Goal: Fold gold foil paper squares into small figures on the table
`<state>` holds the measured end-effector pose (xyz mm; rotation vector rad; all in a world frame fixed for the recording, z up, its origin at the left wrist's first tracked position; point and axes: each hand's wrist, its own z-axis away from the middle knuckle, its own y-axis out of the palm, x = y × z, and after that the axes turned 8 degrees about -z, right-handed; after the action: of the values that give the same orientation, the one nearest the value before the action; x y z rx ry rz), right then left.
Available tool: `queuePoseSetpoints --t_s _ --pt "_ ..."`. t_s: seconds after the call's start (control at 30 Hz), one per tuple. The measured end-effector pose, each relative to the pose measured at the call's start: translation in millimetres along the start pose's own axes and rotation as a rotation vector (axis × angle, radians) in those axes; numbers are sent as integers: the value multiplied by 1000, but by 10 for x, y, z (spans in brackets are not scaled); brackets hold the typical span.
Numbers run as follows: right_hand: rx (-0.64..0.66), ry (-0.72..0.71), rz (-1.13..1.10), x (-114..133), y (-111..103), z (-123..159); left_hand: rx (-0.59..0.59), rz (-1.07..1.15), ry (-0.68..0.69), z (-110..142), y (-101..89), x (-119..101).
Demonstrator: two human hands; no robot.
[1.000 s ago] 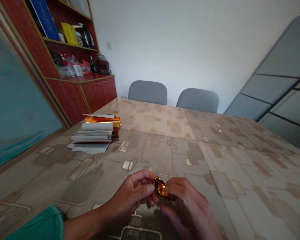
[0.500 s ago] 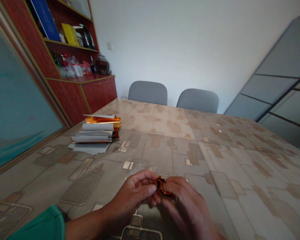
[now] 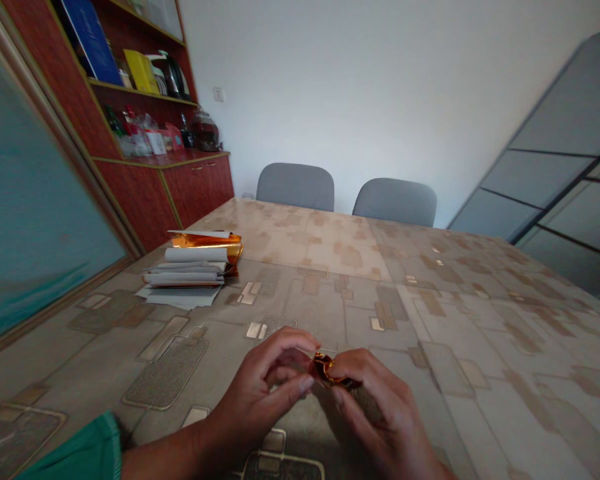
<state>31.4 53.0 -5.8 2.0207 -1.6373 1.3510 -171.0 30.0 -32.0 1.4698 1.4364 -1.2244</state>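
Note:
A small folded piece of gold foil paper (image 3: 323,365) is between my two hands, just above the near part of the table. My right hand (image 3: 387,407) pinches it from the right, with the thumb below and the fingers on top. At its left end, the curved fingers and thumb of my left hand (image 3: 265,387) close around the edge. Part of the foil is hidden behind my right fingers. A green sleeve (image 3: 80,450) covers my left forearm.
A stack of foil paper sheets (image 3: 185,277), grey-white with gold sides, lies on the patterned table (image 3: 330,300) at the left. Two grey chairs (image 3: 296,187) stand at the far edge. A red wooden cabinet (image 3: 200,180) with several items on its shelves is at the far left.
My left index finger has lifted and arched over the foil, and the left thumb has shifted slightly. The right fingers have moved a little, with the thumb lowered. The stack stays put.

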Motion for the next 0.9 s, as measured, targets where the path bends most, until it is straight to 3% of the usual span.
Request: queuePoseSetpoints --t_s 0.07,0.1,0.23,0.37,0.67,0.83,0.9 --pt "23 5 -1 7 -18 1 47 -259 225 -19 -66 -90" --pt "38 10 -4 8 -25 5 72 -354 274 -33 -94 -134" --pt "99 38 -35 2 -26 23 184 -541 355 -83 -149 -268" --pt "118 42 -29 13 -14 23 175 -630 414 -98 -148 -311" --pt "142 33 -27 -19 8 25 199 -681 442 -88 -185 -262" --pt "146 21 -33 -12 -3 19 285 -593 359 -115 -243 -236" --pt "134 25 -37 -6 -14 21 270 -488 253 -114 -242 -226"
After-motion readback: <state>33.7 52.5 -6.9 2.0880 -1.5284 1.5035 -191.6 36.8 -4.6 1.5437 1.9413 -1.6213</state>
